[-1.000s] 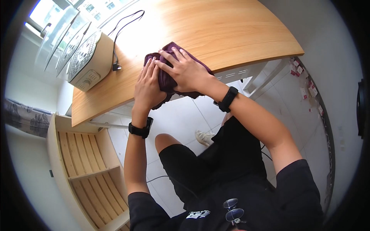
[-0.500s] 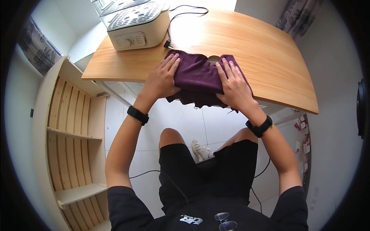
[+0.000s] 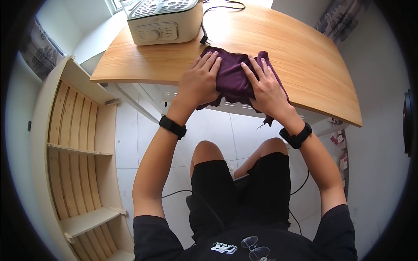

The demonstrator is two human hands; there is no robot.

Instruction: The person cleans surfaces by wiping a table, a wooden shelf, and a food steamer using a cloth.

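Note:
A dark purple cloth (image 3: 235,74) with a ragged edge lies on the near edge of the wooden table, part of it hanging over the front. My left hand (image 3: 200,79) rests flat on its left side, fingers stretched toward the far edge, thumb not clearly visible. On the right part of the cloth lies my right hand (image 3: 267,89), its fingers spread and pressing down. Wrinkles run between the two hands. One corner of the cloth dangles below my right wrist, with a loose thread.
A cream-coloured steamer-like appliance (image 3: 167,28) with a dial stands at the table's back left. Its black cord and plug (image 3: 204,40) lie just beyond the cloth. The table's wooden top (image 3: 313,78) reaches to the right. A slatted wooden shelf (image 3: 80,148) stands at left.
The cloth has bunched narrower, as my left hand has come closer to my right. Its hanging front part is less even, with a corner drooping on the right. The view has shifted slightly.

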